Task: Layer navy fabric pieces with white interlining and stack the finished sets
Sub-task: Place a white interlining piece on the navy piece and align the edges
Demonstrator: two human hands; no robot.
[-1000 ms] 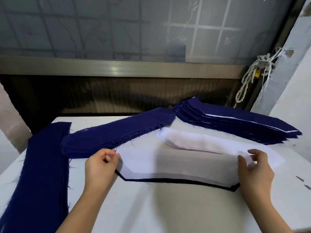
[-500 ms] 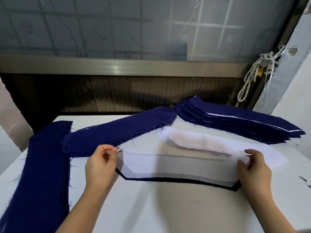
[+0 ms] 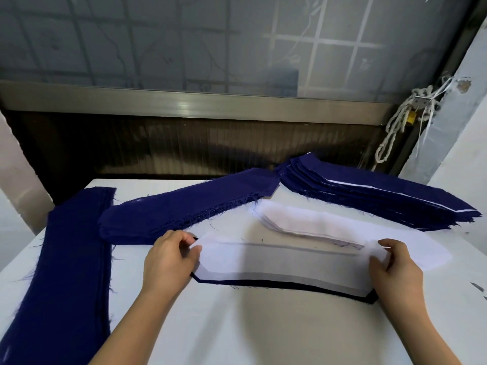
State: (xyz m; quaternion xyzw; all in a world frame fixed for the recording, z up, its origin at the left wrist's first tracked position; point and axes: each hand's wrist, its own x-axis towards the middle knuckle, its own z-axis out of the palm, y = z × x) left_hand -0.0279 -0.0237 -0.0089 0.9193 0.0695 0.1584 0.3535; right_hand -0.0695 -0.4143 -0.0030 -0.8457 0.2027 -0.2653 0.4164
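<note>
A white interlining piece (image 3: 284, 262) lies over a navy fabric piece (image 3: 290, 284), whose dark edge shows along the near side and at both lower corners. My left hand (image 3: 168, 262) pinches the interlining's left end. My right hand (image 3: 395, 267) pinches its right end. Behind it sits a small stack of white interlining (image 3: 308, 225). At the back right is a stack of finished navy sets (image 3: 374, 196) with white edges showing between layers. A pile of navy pieces (image 3: 181, 209) lies at the middle left.
A long strip of navy fabric (image 3: 71, 272) runs down the left side of the white table (image 3: 263, 333). Beyond the table's far edge are a dark gap and a window frame. A knotted rope (image 3: 398, 125) hangs at the right wall.
Both hands have lowered the interlining flat onto the navy piece and shifted its ends slightly; it hung in a loose curve a second ago. The view moved a little closer.
</note>
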